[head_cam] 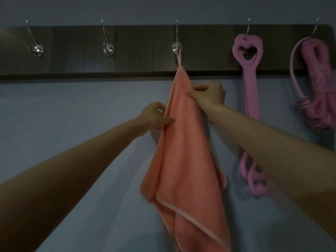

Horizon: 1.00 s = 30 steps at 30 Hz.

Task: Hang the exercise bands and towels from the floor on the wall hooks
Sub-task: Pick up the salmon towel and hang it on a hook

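On the middle hook (177,47) | towel (183,142) is hanging by its loop | left hand (154,116) and right hand (209,94) fingers are pinching its edges | release gently, loop should be staying seated.

In my grip: towel (183,151), salmon-orange, paler edge trim. Right of grip: exercise band (251,91), pink; bundled cord (317,84), pink. Above: hook board (127,51), dark brown woodgrain; hooks (177,47), chrome. Wall (72,106), grey-blue.

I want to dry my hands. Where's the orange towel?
The orange towel hangs by its loop from the middle hook, left of the pink band, both hands pinching it.
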Available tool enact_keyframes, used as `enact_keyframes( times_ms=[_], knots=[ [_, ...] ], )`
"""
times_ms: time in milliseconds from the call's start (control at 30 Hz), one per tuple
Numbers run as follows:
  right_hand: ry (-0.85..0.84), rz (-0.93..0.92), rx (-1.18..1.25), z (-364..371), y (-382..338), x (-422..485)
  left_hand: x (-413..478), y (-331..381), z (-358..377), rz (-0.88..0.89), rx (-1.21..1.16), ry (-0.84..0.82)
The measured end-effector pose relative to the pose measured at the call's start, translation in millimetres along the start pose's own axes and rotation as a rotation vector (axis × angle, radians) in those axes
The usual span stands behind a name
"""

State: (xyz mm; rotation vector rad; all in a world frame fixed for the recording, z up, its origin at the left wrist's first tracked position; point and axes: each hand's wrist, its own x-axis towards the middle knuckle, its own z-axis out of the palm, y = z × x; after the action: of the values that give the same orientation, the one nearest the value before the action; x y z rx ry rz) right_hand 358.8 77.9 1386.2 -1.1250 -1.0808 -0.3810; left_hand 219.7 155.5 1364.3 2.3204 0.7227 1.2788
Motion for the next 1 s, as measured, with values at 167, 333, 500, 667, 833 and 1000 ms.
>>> enact_keyframes(
  times_ms=[167,333,500,667,833,1000],
  knots=[
    [-0.085,-0.127,-0.177,-19,1,-45,-32,-17,2,-0.018,-0.205,0.029],
    [-0.156,-0.225,-0.263,-39,9,-117,-88,-28,-2,0.026,-0.240,0.009],
    [-0.239,-0.243,-0.255,-55,21,-201,-165,-54,4,0.078,-0.064,0.101],
    [-0.340,-0.232,-0.210,-73,40,-277,-247,-81,18,0.063,0.027,0.120],
    [-0.426,-0.185,-0.215,-90,58,-343,-327,-103,42,0.002,0.186,0.080],
    [-0.589,-0.181,-0.261,-103,71,-411,-410,-127,61,-0.060,0.434,0.024]
  ],
)
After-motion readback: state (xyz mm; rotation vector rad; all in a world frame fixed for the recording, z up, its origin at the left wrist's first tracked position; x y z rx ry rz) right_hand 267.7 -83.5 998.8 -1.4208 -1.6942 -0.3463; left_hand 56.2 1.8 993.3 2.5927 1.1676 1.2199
